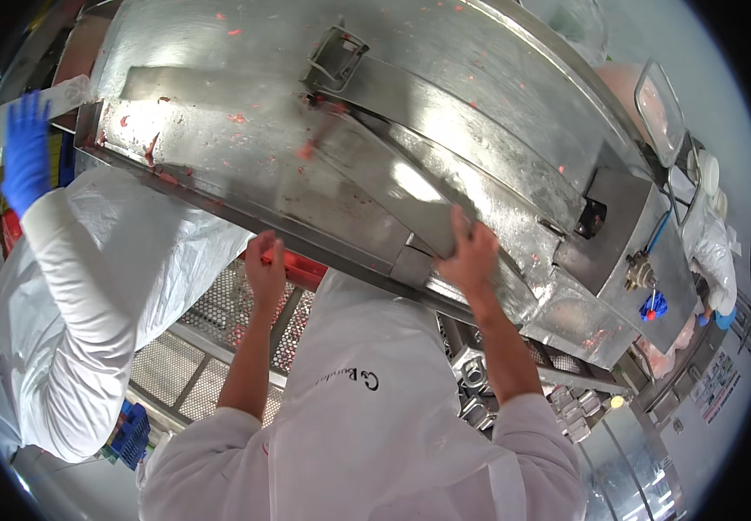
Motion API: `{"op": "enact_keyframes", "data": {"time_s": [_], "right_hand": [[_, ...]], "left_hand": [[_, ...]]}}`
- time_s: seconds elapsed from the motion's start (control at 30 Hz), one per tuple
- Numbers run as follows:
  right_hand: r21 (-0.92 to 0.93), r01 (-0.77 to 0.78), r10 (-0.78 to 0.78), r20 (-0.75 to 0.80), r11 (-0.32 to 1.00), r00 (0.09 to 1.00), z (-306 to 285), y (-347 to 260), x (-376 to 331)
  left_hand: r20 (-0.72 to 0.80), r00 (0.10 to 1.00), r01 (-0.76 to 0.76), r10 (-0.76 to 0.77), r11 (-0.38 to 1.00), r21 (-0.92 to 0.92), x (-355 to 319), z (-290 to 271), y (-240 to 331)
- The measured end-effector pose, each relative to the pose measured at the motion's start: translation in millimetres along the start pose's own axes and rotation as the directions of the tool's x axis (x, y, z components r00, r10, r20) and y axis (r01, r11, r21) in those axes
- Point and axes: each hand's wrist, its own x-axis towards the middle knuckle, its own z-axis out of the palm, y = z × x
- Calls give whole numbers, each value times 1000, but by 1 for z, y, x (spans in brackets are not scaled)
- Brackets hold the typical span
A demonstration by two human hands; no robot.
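Note:
A long, flat stainless steel plate [397,169] lies slantwise on the steel worktable [245,161], its far end blurred by motion and smeared with red scraps. My right hand [471,256] grips the near end of this plate, thumb and fingers at its edge. Just off the front rim of the table, my left hand [267,267] is held up with loosely curled fingers and the thumb apart; I see nothing in it. Beside the plate, a narrow steel channel with a wire handle [339,59] runs across the tabletop.
At the left stands a co-worker in white, a blue-gloved hand [26,152] raised over the table's end. A steel box [605,230] with a valve [641,272] sits at the right. Below are perforated steps [167,369] and a red container [306,271]. Red scraps dot the tabletop.

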Motion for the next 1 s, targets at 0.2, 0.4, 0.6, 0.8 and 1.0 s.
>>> {"op": "enact_keyframes", "data": {"time_s": [0.2,0.4,0.6,0.8,1.0], "right_hand": [[-32,108,-111,-138,994,984,-6,-26,28],[-8,117,-117,-167,993,979,-4,-26,23],[4,120,-118,-179,993,977,-5,-25,21],[8,103,-101,-161,995,982,-3,-24,22],[14,80,-78,-91,997,993,-6,-25,21]], "left_hand": [[-46,821,-550,569,810,202,86,51,76],[281,685,-717,672,556,419,143,81,123],[609,401,-914,685,261,310,184,51,116],[531,313,-949,788,241,203,193,40,104],[696,259,-960,670,259,108,209,41,104]]}}
